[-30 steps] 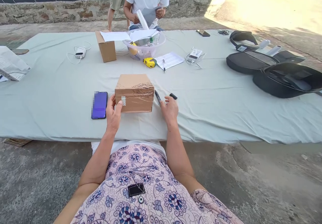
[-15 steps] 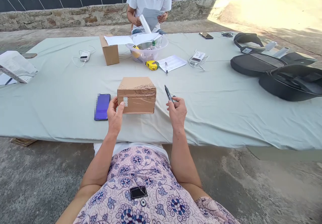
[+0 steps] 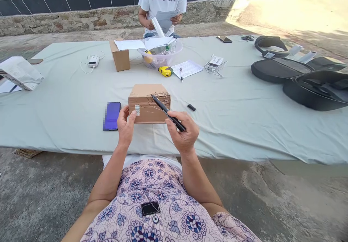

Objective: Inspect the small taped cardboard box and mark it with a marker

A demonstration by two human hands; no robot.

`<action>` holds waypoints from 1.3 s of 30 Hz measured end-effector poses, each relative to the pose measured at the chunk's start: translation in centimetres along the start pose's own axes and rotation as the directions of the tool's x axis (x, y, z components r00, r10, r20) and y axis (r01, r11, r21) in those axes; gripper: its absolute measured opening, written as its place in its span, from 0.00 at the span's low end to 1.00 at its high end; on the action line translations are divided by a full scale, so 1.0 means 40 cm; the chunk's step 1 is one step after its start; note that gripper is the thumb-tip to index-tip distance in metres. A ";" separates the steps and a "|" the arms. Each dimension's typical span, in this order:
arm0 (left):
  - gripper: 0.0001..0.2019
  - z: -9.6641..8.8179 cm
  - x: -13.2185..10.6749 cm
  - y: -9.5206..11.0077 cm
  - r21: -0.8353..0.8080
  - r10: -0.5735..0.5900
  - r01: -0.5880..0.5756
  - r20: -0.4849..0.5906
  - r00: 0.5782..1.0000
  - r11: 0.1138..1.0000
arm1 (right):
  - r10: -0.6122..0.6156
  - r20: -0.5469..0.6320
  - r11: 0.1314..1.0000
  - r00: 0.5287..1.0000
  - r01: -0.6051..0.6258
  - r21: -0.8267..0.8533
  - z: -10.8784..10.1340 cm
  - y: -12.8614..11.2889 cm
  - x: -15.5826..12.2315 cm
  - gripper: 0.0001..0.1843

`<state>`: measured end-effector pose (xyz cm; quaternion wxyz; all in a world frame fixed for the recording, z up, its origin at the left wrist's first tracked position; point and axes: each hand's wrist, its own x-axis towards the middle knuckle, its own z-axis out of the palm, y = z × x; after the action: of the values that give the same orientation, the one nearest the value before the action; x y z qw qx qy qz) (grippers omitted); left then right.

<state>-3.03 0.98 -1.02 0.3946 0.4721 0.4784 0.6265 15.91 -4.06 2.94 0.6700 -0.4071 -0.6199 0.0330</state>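
A small brown cardboard box [image 3: 148, 114] with a patterned sticker on its front sits on the cloth-covered table. My left hand [image 3: 126, 126] grips the box at its left side, thumb in front near the sticker. Between the fingers and thumb of my right hand [image 3: 185, 131] is a black marker [image 3: 164, 108], uncapped, its tip pointing up and left over the box's top front edge. Whether the tip touches the cardboard I cannot tell. A black marker cap [image 3: 191, 107] lies to the right of the box.
A phone with a blue screen [image 3: 112, 116] lies left of the box. Farther back are a yellow tape measure [image 3: 165, 71], a plastic basin [image 3: 154, 61], a printed sheet [image 3: 191, 69] and another box [image 3: 121, 61]. Black cases [image 3: 315, 90] stand at right. A person holding papers sits opposite.
My right hand has brought the marker left and over the front of the box. The cap now shows on the table. My left hand still holds the box.
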 end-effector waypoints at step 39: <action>0.23 0.005 0.006 0.011 -0.016 -0.001 0.000 -0.028 1.000 1.000 | -0.082 -0.022 0.997 0.996 0.082 -0.006 0.010 -0.010 0.016 0.04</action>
<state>-2.92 1.14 -0.51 0.3918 0.4600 0.4789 0.6368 15.53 -3.76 3.63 0.6767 -0.3836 -0.6284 -0.0007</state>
